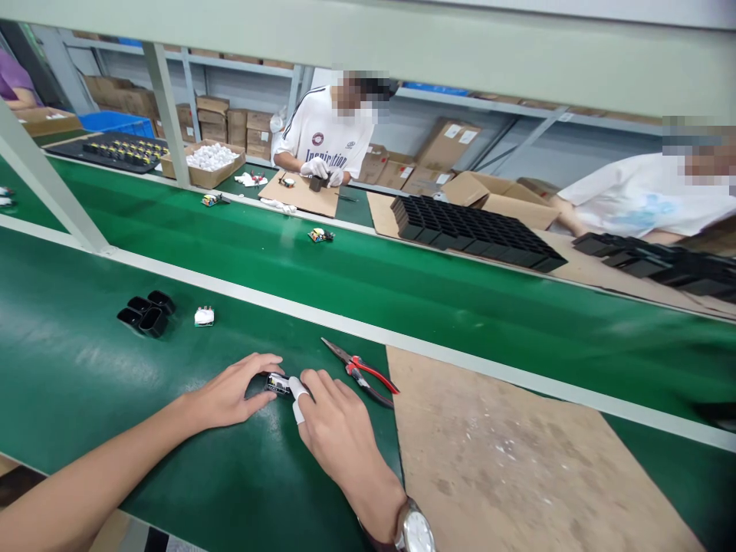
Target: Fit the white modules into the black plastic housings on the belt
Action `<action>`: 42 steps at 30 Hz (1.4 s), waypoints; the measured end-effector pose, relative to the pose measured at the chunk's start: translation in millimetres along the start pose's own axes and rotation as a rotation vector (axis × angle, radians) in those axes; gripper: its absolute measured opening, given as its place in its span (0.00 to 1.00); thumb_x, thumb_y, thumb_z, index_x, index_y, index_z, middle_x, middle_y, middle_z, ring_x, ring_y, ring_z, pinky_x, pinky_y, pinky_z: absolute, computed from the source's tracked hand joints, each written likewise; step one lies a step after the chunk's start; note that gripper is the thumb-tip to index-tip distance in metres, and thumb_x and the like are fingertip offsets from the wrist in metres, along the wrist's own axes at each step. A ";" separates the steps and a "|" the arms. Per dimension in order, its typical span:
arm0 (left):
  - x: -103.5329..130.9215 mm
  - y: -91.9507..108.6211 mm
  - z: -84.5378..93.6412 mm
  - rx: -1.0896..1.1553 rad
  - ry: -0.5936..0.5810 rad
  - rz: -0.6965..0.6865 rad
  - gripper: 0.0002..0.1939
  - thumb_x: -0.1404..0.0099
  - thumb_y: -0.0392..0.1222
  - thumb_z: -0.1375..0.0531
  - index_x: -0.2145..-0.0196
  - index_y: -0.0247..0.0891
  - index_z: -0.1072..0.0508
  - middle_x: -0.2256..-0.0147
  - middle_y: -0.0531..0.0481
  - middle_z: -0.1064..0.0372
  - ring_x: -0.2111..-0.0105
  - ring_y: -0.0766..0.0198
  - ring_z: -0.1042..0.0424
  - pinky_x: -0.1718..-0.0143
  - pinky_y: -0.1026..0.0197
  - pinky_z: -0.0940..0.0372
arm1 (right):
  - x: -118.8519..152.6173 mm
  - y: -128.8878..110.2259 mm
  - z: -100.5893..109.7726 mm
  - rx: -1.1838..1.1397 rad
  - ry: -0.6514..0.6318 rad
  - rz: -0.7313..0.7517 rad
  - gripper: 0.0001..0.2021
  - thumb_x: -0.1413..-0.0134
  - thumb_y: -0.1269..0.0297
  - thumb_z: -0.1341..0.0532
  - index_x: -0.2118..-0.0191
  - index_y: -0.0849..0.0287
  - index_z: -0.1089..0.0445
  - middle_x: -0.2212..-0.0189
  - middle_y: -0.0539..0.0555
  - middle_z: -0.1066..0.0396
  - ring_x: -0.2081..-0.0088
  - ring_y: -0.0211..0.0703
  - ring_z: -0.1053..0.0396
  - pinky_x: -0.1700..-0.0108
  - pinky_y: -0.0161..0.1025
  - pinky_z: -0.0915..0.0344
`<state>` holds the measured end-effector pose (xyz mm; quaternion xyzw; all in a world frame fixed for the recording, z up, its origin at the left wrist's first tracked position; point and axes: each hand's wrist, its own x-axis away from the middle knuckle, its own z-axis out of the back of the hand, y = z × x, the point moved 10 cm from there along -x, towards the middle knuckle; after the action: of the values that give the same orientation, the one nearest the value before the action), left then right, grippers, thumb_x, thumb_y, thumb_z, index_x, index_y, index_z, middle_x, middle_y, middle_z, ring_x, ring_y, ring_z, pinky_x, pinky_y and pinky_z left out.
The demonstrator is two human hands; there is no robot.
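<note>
Black-edged circuit assembly [277,383] is grasped by the left hand [230,392] and right hand [342,429], seemingly mid-adjustment; the next move calls for a steady pinch.

We see a smooth dark-green worktop [74,383] across the lower frame. On it lie open black plastic cups [152,322] and a small white-topped component [204,316] at left, metal long-nosed pliers with red-and-black handles [355,363] near the centre, and a stained brown cardboard sheet [488,460] at lower right.
</note>
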<state>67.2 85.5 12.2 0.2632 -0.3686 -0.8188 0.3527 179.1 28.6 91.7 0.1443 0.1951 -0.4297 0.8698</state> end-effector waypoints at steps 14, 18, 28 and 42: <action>5.6 37.0 14.9 -0.164 0.100 -0.350 0.09 0.24 0.37 0.38 0.48 0.42 0.25 0.45 0.42 0.26 0.48 0.57 0.23 0.46 0.56 0.26 | 34.0 59.9 -38.6 -0.144 0.040 -0.224 0.15 0.38 0.79 0.47 0.52 0.64 0.26 0.60 0.61 0.29 0.59 0.55 0.31 0.57 0.51 0.27; 4.4 37.6 14.8 -0.094 0.123 -0.378 0.07 0.25 0.34 0.38 0.51 0.39 0.24 0.47 0.41 0.26 0.52 0.59 0.21 0.51 0.59 0.25 | 24.3 35.7 -20.9 -0.427 0.118 -0.111 0.13 0.31 0.75 0.43 0.45 0.61 0.29 0.54 0.61 0.29 0.52 0.54 0.31 0.52 0.51 0.26; 3.2 39.5 14.1 -0.041 0.103 -0.390 0.08 0.26 0.30 0.38 0.52 0.38 0.24 0.47 0.40 0.26 0.51 0.59 0.22 0.52 0.60 0.26 | 23.3 7.3 -20.6 -0.334 0.087 0.046 0.19 0.38 0.84 0.47 0.47 0.65 0.29 0.43 0.66 0.28 0.41 0.60 0.32 0.45 0.57 0.25; 3.8 37.8 12.5 -0.086 0.099 -0.362 0.06 0.24 0.32 0.40 0.54 0.39 0.25 0.48 0.42 0.27 0.52 0.60 0.23 0.53 0.60 0.28 | 17.1 18.5 -35.3 -0.683 0.049 -0.145 0.19 0.31 0.77 0.45 0.39 0.58 0.32 0.46 0.64 0.32 0.45 0.54 0.30 0.45 0.55 0.25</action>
<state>70.7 69.7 48.8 0.3499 -0.2621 -0.8699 0.2283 195.9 42.5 54.2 -0.1590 0.3581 -0.3966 0.8302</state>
